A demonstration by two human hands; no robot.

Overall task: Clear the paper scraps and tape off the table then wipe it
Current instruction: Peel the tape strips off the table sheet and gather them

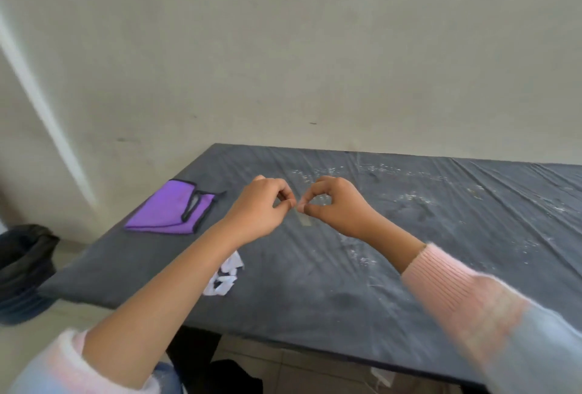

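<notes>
Partly hidden behind the left forearm: one heap of paper scraps point(225, 280). Left hand point(261, 207) and right hand point(333, 204), each grip pinched together on one faint, clear tape strip point(304, 218). One folded purple cloth point(171, 207) on the surface point(315, 292).

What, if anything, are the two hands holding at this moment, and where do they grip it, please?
The left hand and right hand both pinch at one spot, probably on clear tape hanging below, but the grip cannot be told.

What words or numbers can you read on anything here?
None. The purple cloth, the white paper scraps, the dark table, the black bin and the wall show no writing, labels or numbers. The tape piece under the hands looks blank too.
</notes>
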